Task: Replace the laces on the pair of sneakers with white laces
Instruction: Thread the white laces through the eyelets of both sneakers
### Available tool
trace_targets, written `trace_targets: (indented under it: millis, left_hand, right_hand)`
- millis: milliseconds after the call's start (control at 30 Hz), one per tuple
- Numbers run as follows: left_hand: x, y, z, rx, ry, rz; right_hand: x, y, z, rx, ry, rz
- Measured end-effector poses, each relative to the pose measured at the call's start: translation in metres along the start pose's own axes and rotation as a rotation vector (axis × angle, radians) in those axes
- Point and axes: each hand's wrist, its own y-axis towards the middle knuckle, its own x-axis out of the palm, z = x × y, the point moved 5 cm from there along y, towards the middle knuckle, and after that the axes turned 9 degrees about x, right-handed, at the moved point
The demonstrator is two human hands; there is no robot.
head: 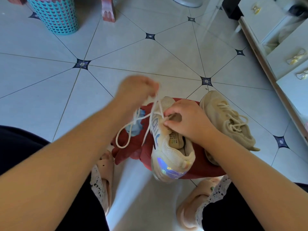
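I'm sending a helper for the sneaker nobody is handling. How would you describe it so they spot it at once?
Find the white drawer cabinet on the right; the spare sneaker lies on the tiled floor between it and the red cloth. Unlike the sneaker on the cloth, it is untouched, with cream laces fully threaded.

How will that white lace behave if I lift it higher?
Probably floppy: the white lace sags in loops below the left hand. Likely light, hanging from a pinch. It might snag where strands cross beside the sneaker.
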Motion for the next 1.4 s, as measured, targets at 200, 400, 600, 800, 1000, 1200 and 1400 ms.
trace_targets:
  millis: [200, 400, 600, 800, 1000, 1200, 1400]
  left_hand:
    - [-0.003, -0.014, 0.0, -0.042, 0.619, -0.626]
    - [0.024, -0.019, -0.024, 0.168, 0.872, -0.445]
    - [0.033, -0.013, -0.024, 0.244, 0.726, -0.48]
    - [0.009, -0.01, 0.005, 0.177, 0.017, -0.266]
    - [0.007, -0.013, 0.003, 0.03, 0.119, -0.474]
    - [0.018, -0.012, -0.007, 0.185, 0.88, -0.617]
    - [0.012, -0.005, 0.019, 0.138, 0.372, -0.262]
  right_hand:
    - [0.003, -0.001, -0.001, 0.021, 0.021, 0.003]
    - [0.0, -0.001, 0.003, 0.026, 0.034, 0.002]
    - [0.001, -0.001, 0.005, 0.042, 0.072, 0.005]
    - [0.002, -0.001, 0.006, 0.054, 0.076, -0.014]
    - [0.002, -0.001, 0.006, 0.061, 0.117, -0.004]
    - [-0.005, -0.005, 0.009, 0.09, 0.169, -0.024]
    - [-0.014, -0.006, 0.022, 0.234, 0.229, -0.076]
